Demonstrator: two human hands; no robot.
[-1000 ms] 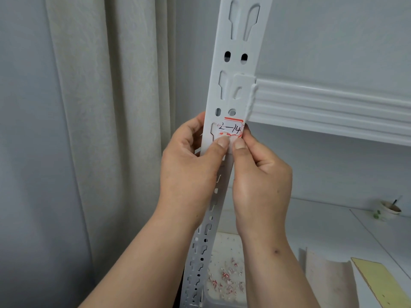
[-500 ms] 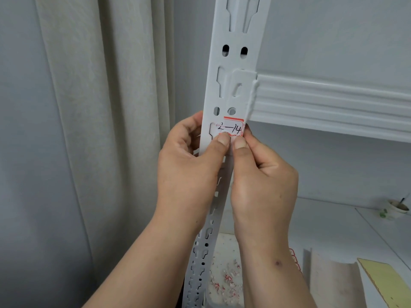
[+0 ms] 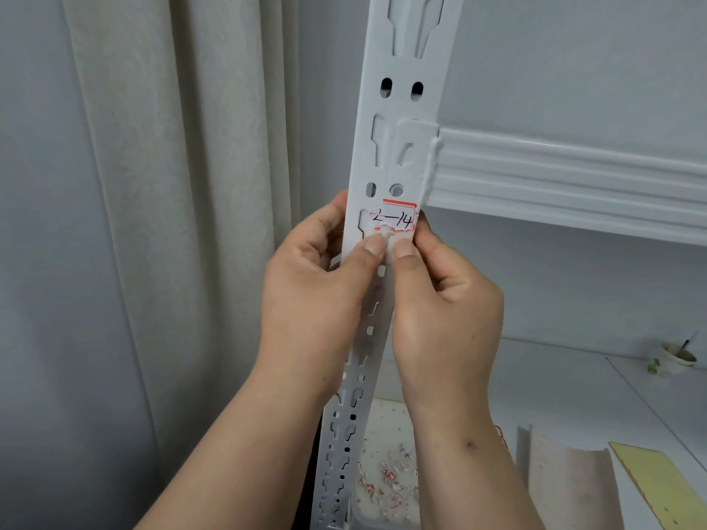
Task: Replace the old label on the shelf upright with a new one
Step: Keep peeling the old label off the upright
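Both thumbs scrape label [image 3: 396, 219] (torn) on upright [image 3: 401, 154].

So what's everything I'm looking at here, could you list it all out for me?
white perforated metal shelf upright: one, white, centre, running top to bottom
torn red-bordered paper label marked 2-14: one, white and red, on the upright below the beam
white ribbed shelf beam: one, white, right of the upright
beige fabric curtain: one, beige, left
red and white paper scraps: many, in a tray below
small paper cup: one, white, far right
yellow sheet: one, lower right
left hand: one, grips the upright, thumb at the label's lower edge
right hand: one, thumb at the label's lower edge
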